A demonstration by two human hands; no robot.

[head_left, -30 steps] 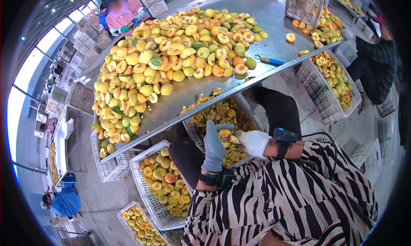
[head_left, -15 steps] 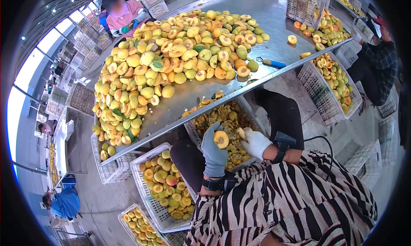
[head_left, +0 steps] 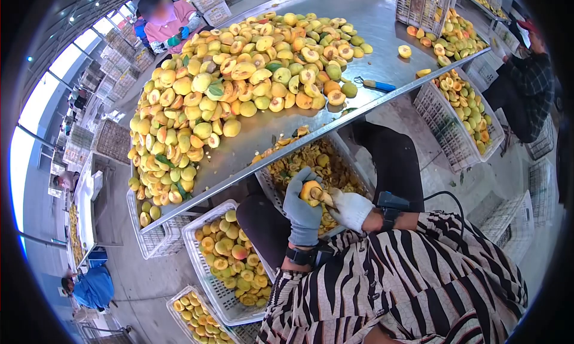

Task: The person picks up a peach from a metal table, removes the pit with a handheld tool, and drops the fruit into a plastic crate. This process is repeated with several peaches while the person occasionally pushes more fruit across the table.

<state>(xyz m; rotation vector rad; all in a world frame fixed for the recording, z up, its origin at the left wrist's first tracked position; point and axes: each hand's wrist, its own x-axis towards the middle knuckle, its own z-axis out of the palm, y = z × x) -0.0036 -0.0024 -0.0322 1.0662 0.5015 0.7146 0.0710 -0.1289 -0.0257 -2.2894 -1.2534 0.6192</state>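
My left hand (head_left: 302, 209), in a grey glove, is closed around a halved yellow peach (head_left: 309, 192) whose cut side faces my right hand. My right hand (head_left: 351, 210), in a white glove, grips a small tan, wooden-looking pitting tool (head_left: 324, 198). Its working end is against the peach's cut face and cannot be made out. Below both hands, a crate (head_left: 350, 146) holds peach scraps and pieces. On the metal table (head_left: 239, 158) ahead lies a big heap of peaches (head_left: 239, 75), many of them halved.
A blue-handled tool (head_left: 378, 86) rests near the table edge. Crates of peaches stand at my left (head_left: 200, 266) and right (head_left: 433, 119). An upright crate (head_left: 421, 9) sits on the table. One co-worker (head_left: 164, 21) is across the table, another (head_left: 526, 81) at the right.
My right hand has moved left and brought the tan tool against the peach. My left hand has turned the peach's cut face towards it.
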